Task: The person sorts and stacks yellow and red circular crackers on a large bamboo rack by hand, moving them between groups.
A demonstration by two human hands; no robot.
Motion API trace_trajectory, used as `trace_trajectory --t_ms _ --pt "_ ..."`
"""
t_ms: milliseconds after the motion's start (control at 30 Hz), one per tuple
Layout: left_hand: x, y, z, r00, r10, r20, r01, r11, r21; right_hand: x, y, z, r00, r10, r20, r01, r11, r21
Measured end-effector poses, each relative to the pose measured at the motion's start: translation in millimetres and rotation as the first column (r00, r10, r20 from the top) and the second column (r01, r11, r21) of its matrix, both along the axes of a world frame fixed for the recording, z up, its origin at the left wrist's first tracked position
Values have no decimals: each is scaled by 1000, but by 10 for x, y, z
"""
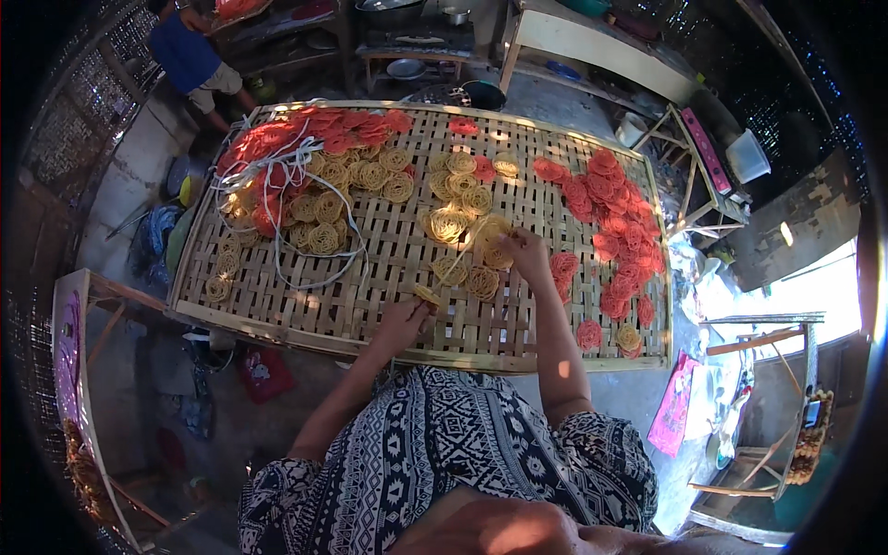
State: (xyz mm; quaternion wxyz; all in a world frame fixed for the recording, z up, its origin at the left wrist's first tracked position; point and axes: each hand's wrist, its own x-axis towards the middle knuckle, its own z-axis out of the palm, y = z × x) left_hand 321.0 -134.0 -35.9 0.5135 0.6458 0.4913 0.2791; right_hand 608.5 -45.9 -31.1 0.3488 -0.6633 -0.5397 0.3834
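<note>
A woven bamboo tray (388, 268) lies in front of me, bearing many round, lacy crackers in yellow and red. My right hand (524, 253) pinches a yellow cracker (491, 242) by its right edge, over the tray's middle. Near the front edge, my left hand (407, 320) closes on a smaller-looking yellow cracker (426, 295). A thin pale strand (454, 264) runs between the two held crackers; I cannot tell whether it is a string. Yellow crackers (461, 184) lie just beyond my hands. Red crackers (618, 242) are heaped at the right.
White cords (287, 176) lie tangled over yellow and red crackers at the tray's left. Beyond the far left corner stands a person in a blue top (188, 54). Wooden racks (710, 166) flank the tray, and a bench with a metal bowl (407, 69) stands behind.
</note>
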Motion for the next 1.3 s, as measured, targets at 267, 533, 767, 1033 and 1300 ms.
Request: trace_trajectory --t_ms 267,533,767,1033,1300 --pt "-22 25 -110 997 -66 38 66 998 16 54 -94 130 972 -119 -205 167 957 235" --pt "-19 19 -137 996 -47 76 53 996 -77 -29 -179 304 976 -162 -149 195 948 250" --pt "-66 28 -304 994 -38 99 44 997 -60 -145 -375 496 790 613 23 -604 771 204" --pt "-30 22 -58 990 -123 -72 129 989 73 164 -267 -78 931 -49 362 -50 964 262" --pt "-33 2 18 986 -112 -127 114 993 9 62 -236 190 932 -29 -362 100 979 180"
